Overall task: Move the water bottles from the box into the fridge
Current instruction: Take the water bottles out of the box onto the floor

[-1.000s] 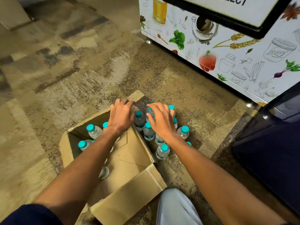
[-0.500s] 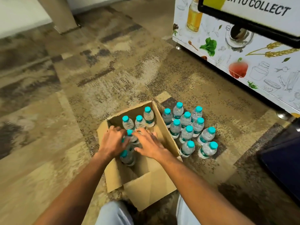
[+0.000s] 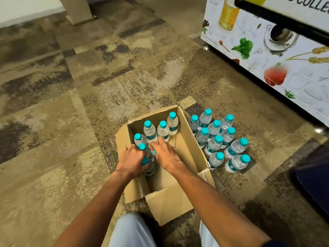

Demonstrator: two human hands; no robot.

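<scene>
An open cardboard box (image 3: 187, 145) stands on the carpet with several small clear water bottles with teal caps (image 3: 162, 130) upright in it. Both my hands are inside the box. My left hand (image 3: 130, 162) grips bottles at the near left, its fingers curled round their necks. My right hand (image 3: 164, 155) lies over another bottle beside it, its fingers curled down onto the cap. A cluster of several more bottles (image 3: 218, 139) stands on the floor just right of the box.
A white cabinet printed with food drawings (image 3: 267, 56) stands at the far right, with a black bar across its front. A dark object (image 3: 313, 177) lies at the right edge. My knees (image 3: 131, 230) are just below the box. Patterned carpet lies all around.
A second ago my hands were on the bottles standing on the floor. They have since moved left into the box and closed on bottles there. The view has shifted too.
</scene>
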